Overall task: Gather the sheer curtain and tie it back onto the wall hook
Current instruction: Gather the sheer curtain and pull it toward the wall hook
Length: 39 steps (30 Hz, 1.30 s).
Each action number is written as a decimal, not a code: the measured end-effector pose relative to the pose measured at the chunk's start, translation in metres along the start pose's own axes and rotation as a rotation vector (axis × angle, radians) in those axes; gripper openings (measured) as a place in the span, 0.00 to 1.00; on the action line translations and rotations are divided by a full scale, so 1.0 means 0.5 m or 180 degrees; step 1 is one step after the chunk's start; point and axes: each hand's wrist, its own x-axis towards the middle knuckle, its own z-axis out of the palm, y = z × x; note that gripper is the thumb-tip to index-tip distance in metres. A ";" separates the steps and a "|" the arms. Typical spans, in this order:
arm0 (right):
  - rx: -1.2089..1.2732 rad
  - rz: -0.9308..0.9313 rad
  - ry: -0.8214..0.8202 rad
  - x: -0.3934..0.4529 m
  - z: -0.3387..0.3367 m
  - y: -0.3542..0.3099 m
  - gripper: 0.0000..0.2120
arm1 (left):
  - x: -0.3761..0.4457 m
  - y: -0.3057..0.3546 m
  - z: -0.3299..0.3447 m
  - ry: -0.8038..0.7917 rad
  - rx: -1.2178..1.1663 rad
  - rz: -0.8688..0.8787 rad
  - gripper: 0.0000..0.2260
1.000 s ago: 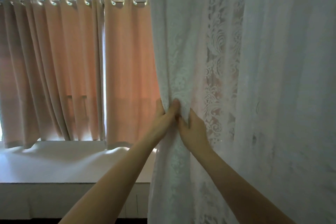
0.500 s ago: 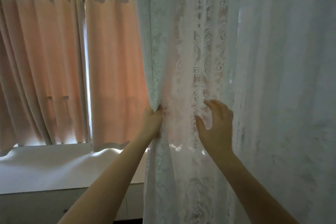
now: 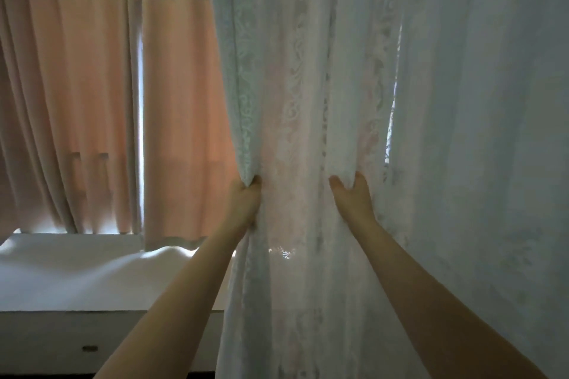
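Note:
The white sheer lace curtain (image 3: 446, 138) hangs across the middle and right of the head view, with a floral pattern in its folds. My left hand (image 3: 244, 204) is closed on the curtain's left edge at about waist height. My right hand (image 3: 352, 198) is a forearm's width to the right of it, its fingers curled into a fold of the same curtain. A loose panel of lace stretches between the two hands. No wall hook or tie-back shows anywhere in view.
Peach eyelet curtains (image 3: 101, 95) hang behind on the left, with a bright gap of daylight between two panels. Below them runs a white window ledge (image 3: 77, 274) with a grey front panel (image 3: 55, 344) under it.
One second ago both hands pinched the curtain edge together. My right hand has let go, reached right with fingers spread, and now grips a fold farther right. My left hand kept its hold.

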 end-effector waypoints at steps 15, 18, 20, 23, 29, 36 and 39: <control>0.0655 -0.0804 -0.1399 -0.036 -0.115 0.015 0.10 | -0.122 0.076 0.203 0.0199 -0.0187 0.0568 0.08; 0.0346 -0.1100 -0.1443 -0.045 -0.124 0.018 0.08 | -0.146 0.084 0.226 -0.0095 -0.0519 0.0030 0.19; 0.0328 -0.1130 -0.1616 -0.047 -0.132 0.013 0.10 | -0.155 0.087 0.236 -0.0164 -0.0426 0.0151 0.26; 0.0016 -0.1594 -0.1752 -0.042 -0.150 0.011 0.14 | -0.156 0.082 0.243 -0.0185 -0.0166 0.0461 0.23; -0.0366 -0.2152 -0.0948 -0.022 -0.239 0.038 0.20 | -0.140 0.071 0.237 0.0099 0.0027 0.0532 0.10; -0.1033 -0.0464 0.0009 0.057 -0.268 0.056 0.45 | -0.106 0.043 0.215 -0.0412 -0.0444 0.0065 0.12; -0.0670 -0.0279 -0.0542 0.079 -0.230 0.070 0.40 | -0.106 0.047 0.207 -0.0834 -0.0608 -0.0091 0.07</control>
